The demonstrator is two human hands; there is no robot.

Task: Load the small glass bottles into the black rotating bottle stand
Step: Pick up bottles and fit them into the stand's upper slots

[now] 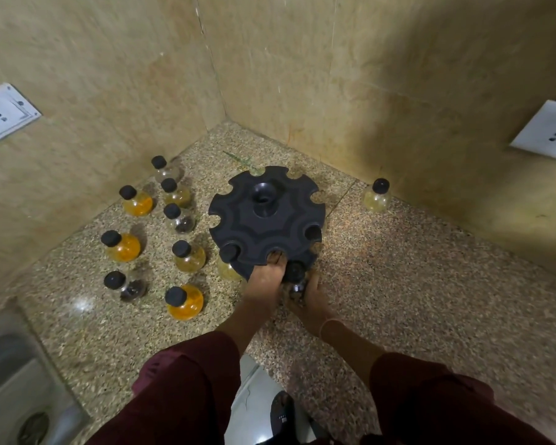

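On the speckled stone surface (398,268) in a tiled corner, eight small glass bottles with black caps wait loose at the left, among them an amber-filled bottle (137,202) near the wall and another orange bottle (184,300) nearest the person. None of these has been loaded. Just right of them stands the black rotating bottle stand (265,224), its scalloped rim of notches mostly vacant. Two notches look filled: a pale bottle (228,268) hangs at the near-left edge, and a black cap (312,233) shows in a notch on the right side. The left hand (265,277) reaches under the stand's near rim, fingers curled at an empty notch; whether that grip closes on the stand cannot be told. Beside it, the right hand (312,298) has its grip closed around a dark-capped bottle (295,277), held up against the rim at the next notch, apparently being seated. Far right, one yellowish bottle (377,195) stands alone by the wall. By this count the job is barely begun, with nine bottles outstanding.
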